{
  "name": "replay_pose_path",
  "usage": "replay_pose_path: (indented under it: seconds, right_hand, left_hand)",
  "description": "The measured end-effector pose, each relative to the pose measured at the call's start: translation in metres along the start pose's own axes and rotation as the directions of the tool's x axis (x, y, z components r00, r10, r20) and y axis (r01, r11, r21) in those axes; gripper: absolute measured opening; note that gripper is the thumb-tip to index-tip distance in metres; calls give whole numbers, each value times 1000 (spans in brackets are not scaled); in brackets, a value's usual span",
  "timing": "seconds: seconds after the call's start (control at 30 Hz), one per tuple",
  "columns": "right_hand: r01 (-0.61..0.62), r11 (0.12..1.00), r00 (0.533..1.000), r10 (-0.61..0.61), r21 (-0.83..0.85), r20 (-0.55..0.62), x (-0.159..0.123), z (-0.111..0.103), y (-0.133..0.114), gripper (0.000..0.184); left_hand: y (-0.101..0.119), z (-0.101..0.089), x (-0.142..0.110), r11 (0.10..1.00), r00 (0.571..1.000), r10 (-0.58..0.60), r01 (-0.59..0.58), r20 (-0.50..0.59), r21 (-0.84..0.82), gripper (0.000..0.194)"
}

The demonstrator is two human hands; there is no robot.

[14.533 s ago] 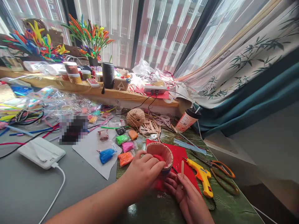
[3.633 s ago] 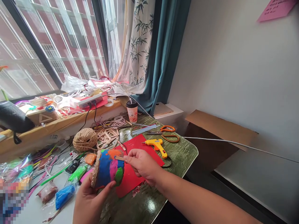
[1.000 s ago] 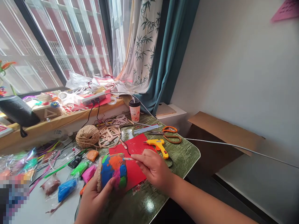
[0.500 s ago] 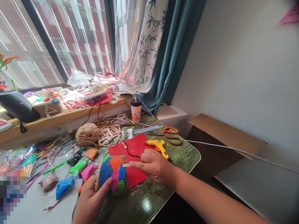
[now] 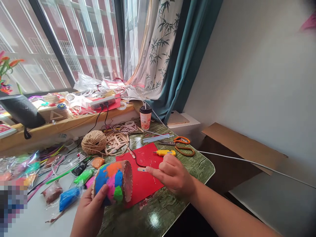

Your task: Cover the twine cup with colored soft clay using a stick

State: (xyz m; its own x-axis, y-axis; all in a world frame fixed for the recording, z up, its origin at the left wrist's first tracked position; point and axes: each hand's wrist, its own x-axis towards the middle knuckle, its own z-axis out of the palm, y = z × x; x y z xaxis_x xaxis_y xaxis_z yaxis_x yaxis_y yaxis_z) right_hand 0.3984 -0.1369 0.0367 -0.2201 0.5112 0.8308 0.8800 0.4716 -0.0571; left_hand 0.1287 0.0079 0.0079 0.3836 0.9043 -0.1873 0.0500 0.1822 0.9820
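- Left hand (image 5: 90,207): thumb pressed on round pot daubed blue, orange, pink, green (image 5: 108,182); other fingers mostly hidden.
- Pot tilted sideways, before flat red sheet's (image 5: 145,156) left edge.
- Right hand (image 5: 174,176): fingers curled, pinching flat pale wooden stick (image 5: 141,169), apart from pot.
- Yellow glue gun (image 5: 166,152) partly hidden behind.

Stick (image 5: 141,169) pulled away from colorful pot (image 5: 112,181) — gap between now. Pot turned in left hand (image 5: 92,201) — its right end shows.
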Motion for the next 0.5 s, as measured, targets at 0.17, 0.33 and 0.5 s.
replay_pose_path:
  seconds: [0.17, 0.33, 0.5]
  right_hand:
    - [-707, 319, 521, 839, 632, 159, 18, 17, -25, 24]
    - [-755, -244, 279, 720, 608, 635, 33, 29, -38, 44]
    - [-746, -290, 273, 688, 599, 672, 34, 37, -42, 43]
  left_hand:
    - [9, 6, -13, 943, 976, 215, -200, -29, 265, 55]
    - [1, 2, -9, 869, 942, 315, -334, 113, 364, 48]
    - [-8, -4, 0, 807, 910, 374, -415, 182, 420, 47]
